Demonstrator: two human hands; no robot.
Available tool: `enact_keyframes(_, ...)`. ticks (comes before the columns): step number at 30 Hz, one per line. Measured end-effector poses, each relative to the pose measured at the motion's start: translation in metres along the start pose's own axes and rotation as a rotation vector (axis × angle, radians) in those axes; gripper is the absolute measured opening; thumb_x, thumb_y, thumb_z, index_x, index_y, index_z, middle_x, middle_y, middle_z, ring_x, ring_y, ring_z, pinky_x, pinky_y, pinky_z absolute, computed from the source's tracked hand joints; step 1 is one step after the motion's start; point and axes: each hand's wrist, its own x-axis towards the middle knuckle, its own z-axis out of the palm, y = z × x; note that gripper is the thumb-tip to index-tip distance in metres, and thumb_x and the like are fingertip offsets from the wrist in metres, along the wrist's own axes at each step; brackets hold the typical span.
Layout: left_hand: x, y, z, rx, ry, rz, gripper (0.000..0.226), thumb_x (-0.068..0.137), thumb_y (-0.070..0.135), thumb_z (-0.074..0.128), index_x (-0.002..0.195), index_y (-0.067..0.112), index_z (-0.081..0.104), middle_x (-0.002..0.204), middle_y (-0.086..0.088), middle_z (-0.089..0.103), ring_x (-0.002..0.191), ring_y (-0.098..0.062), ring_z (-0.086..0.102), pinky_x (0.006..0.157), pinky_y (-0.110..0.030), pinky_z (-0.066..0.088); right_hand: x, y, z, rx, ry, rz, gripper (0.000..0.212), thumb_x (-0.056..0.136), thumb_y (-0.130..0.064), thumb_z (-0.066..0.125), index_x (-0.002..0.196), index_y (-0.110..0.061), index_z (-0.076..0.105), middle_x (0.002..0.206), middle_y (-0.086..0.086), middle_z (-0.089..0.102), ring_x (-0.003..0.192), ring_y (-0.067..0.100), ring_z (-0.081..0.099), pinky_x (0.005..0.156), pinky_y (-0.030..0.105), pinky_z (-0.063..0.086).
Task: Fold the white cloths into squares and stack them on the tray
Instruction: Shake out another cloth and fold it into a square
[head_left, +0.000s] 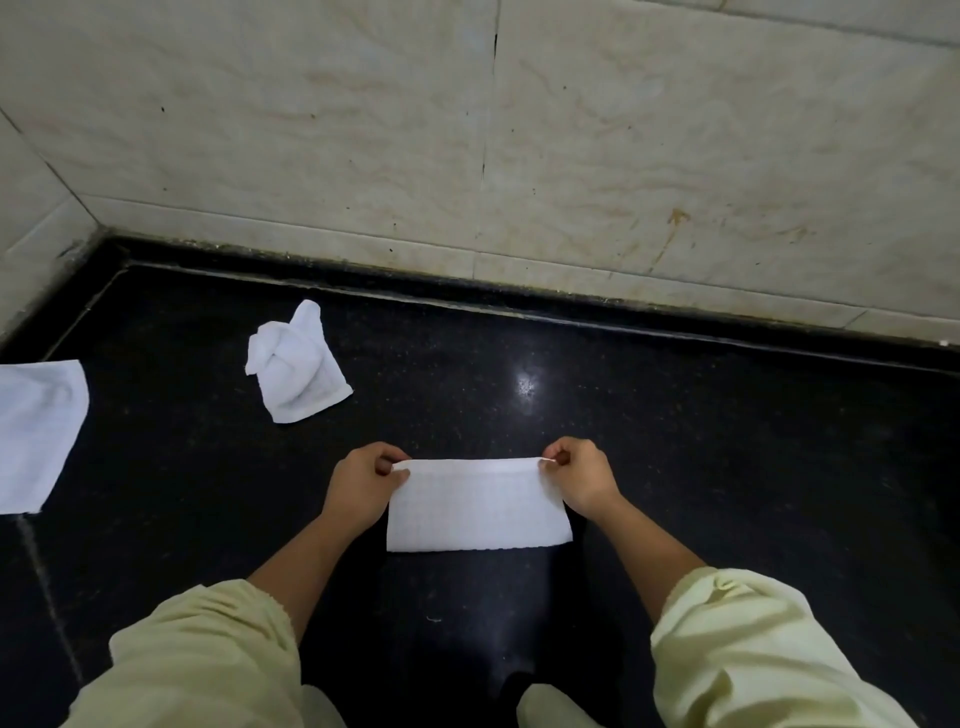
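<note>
Head view: a black polished floor (675, 441) under a pale tiled wall (571, 130). A rectangular white cloth (478, 506) lies long axis left to right. The left hand (358, 488) and right hand (582, 480) each pinch a far corner. No tray shows.

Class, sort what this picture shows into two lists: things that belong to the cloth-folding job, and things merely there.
Job:
- held cloth, pinched at its far corners by the left hand and right hand
- crumpled cloth
- flat cloth at the left edge

Merely there:
- black surface
- tiled wall
</note>
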Motion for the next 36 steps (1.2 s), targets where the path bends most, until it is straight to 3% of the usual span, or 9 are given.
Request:
enact_keyframes(3, -0.001, -0.003, 0.004, -0.017, 0.037, -0.010, 0.016, 0.087, 0.017, 0.068, 0.103, 0.020, 0.067, 0.088, 0.005, 0.063, 0.086, -0.011, 0.060, 0.076, -0.021, 0.043, -0.001, 0.000, 0.003, -0.096, 0.017, -0.039, 0.006, 0.091, -0.012, 0.059, 0.091, -0.013, 0.065, 0.085, 0.000, 0.063, 0.085, 0.019, 0.061, 0.078, 0.033, 0.052)
enact_keyframes(7, -0.008, -0.007, 0.008, 0.021, 0.155, 0.016, 0.032, 0.085, 0.026, 0.070, 0.115, 0.022, 0.059, 0.107, 0.002, 0.055, 0.087, -0.010, 0.058, 0.077, -0.025, 0.046, -0.011, 0.003, 0.005, -0.231, 0.109, -0.155, 0.016, 0.090, -0.016, 0.060, 0.107, -0.015, 0.060, 0.109, -0.002, 0.051, 0.098, 0.016, 0.054, 0.083, 0.035, 0.050)
enact_keyframes(10, -0.026, -0.009, 0.010, 0.040, 0.162, 0.089, 0.037, 0.083, 0.036, 0.071, 0.114, 0.028, 0.054, 0.111, 0.007, 0.045, 0.093, -0.009, 0.055, 0.077, -0.028, 0.050, -0.029, 0.005, 0.008, -0.260, 0.155, -0.298, 0.015, 0.090, -0.018, 0.060, 0.104, -0.014, 0.060, 0.103, -0.007, 0.046, 0.097, 0.010, 0.047, 0.075, 0.025, 0.043)
enact_keyframes(13, -0.046, -0.019, 0.018, 0.094, 0.064, 0.166, 0.042, 0.077, 0.045, 0.074, 0.111, 0.030, 0.053, 0.112, 0.010, 0.040, 0.102, -0.004, 0.046, 0.080, -0.024, 0.046, -0.048, 0.014, 0.014, -0.297, 0.058, -0.322, 0.013, 0.091, -0.023, 0.059, 0.100, -0.014, 0.061, 0.098, -0.009, 0.046, 0.097, 0.009, 0.046, 0.076, 0.023, 0.042)
enact_keyframes(23, -0.055, -0.040, 0.023, -0.022, 0.006, 0.084, 0.048, 0.073, 0.034, 0.081, 0.112, 0.031, 0.052, 0.114, 0.008, 0.038, 0.107, -0.012, 0.048, 0.087, -0.024, 0.042, -0.062, 0.039, 0.012, -0.081, 0.102, -0.001, 0.018, 0.083, -0.031, 0.071, 0.081, -0.016, 0.062, 0.095, -0.002, 0.054, 0.082, 0.013, 0.058, 0.076, 0.034, 0.053)
enact_keyframes(30, -0.050, -0.042, 0.021, -0.041, 0.013, 0.046, 0.050, 0.069, 0.030, 0.085, 0.109, 0.031, 0.054, 0.113, 0.006, 0.041, 0.097, -0.012, 0.052, 0.080, -0.024, 0.043, -0.052, 0.023, 0.016, 0.052, 0.048, 0.203, 0.035, 0.078, -0.017, 0.075, 0.107, -0.010, 0.056, 0.098, 0.004, 0.061, 0.091, 0.020, 0.060, 0.074, 0.029, 0.049)
enact_keyframes(32, -0.051, -0.042, 0.021, -0.043, 0.011, 0.044, 0.051, 0.068, 0.030, 0.086, 0.108, 0.030, 0.054, 0.113, 0.005, 0.042, 0.096, -0.013, 0.052, 0.081, -0.025, 0.044, -0.049, 0.016, 0.017, 0.048, 0.025, 0.249, 0.012, 0.077, -0.009, 0.068, 0.081, -0.010, 0.056, 0.080, 0.004, 0.058, 0.071, 0.017, 0.055, 0.059, 0.026, 0.043)
enact_keyframes(34, -0.047, -0.042, 0.022, -0.040, 0.006, 0.043, 0.051, 0.067, 0.029, 0.086, 0.108, 0.030, 0.054, 0.113, 0.005, 0.043, 0.096, -0.013, 0.052, 0.082, -0.025, 0.044, -0.042, 0.009, 0.017, 0.078, -0.004, 0.301, 0.031, 0.076, -0.006, 0.063, 0.056, -0.013, 0.040, 0.059, 0.000, 0.045, 0.052, 0.013, 0.041, 0.047, 0.024, 0.033)
enact_keyframes(36, -0.050, -0.046, 0.015, -0.050, 0.006, 0.052, 0.052, 0.067, 0.030, 0.086, 0.108, 0.030, 0.054, 0.112, 0.005, 0.043, 0.095, -0.012, 0.052, 0.081, -0.024, 0.044, -0.047, -0.003, 0.019, 0.111, -0.023, 0.325, 0.030, 0.076, -0.009, 0.064, 0.057, -0.012, 0.042, 0.058, 0.000, 0.046, 0.050, 0.012, 0.043, 0.045, 0.024, 0.035)
